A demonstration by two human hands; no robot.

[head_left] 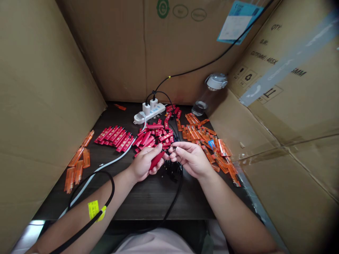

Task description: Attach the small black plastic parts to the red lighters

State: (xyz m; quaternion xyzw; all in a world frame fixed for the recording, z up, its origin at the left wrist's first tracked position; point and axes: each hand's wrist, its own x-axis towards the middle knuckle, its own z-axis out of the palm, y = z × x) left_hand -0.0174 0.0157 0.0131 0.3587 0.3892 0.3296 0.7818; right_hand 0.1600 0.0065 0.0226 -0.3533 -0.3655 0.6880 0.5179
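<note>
My left hand [144,164] is closed round a red lighter body [156,160], its top end turned toward my other hand. Just to the right, my right hand [193,158] pinches a small dark part [174,149] between thumb and forefinger; its kind is too small to make out. Behind both hands lies a heap of red lighters [148,137]. Left of the heap, more red lighters [113,137] with black tops lie side by side in rows. Small black parts [173,173] are scattered on the dark table [137,203] beneath my hands.
Orange see-through lighters [194,132] spread along the right; several more orange ones [78,171] lie left. A white power strip [152,113] with plugs and a water bottle [202,102] stand behind. Cardboard walls [119,53] surround the table. A black cable [112,188] crosses over my left forearm.
</note>
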